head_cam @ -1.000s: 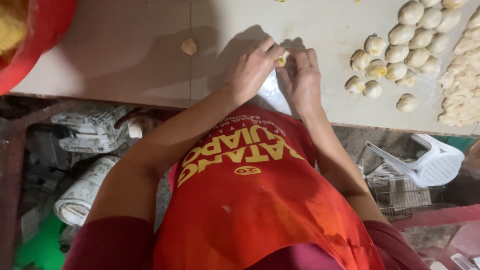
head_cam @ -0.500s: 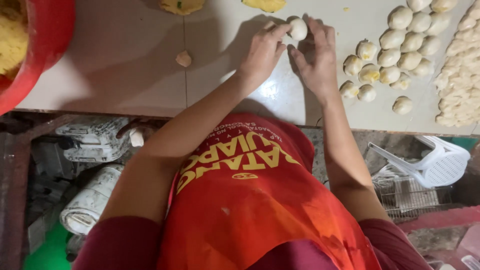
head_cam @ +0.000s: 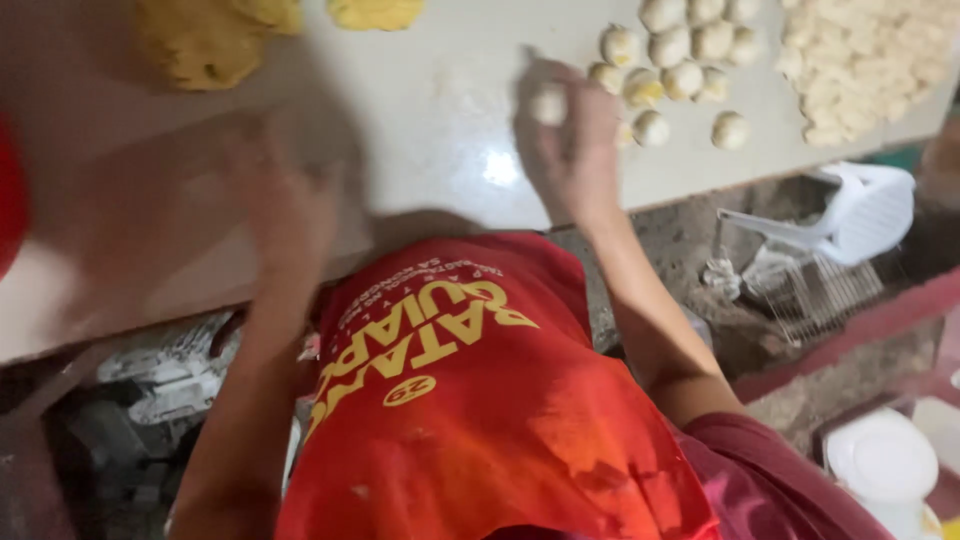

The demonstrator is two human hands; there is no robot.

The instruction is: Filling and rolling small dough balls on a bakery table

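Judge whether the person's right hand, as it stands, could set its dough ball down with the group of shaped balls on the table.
Probably yes: the right hand holds a dough ball just beside the shaped balls, with nothing between them.

Light falls from above and behind me, leaving a bright glare spot on the pale table [head_cam: 440, 120] near centre. My left hand [head_cam: 285, 215] smears with motion blur at nine o'clock. Shadows pool below; corners go dim and soft.
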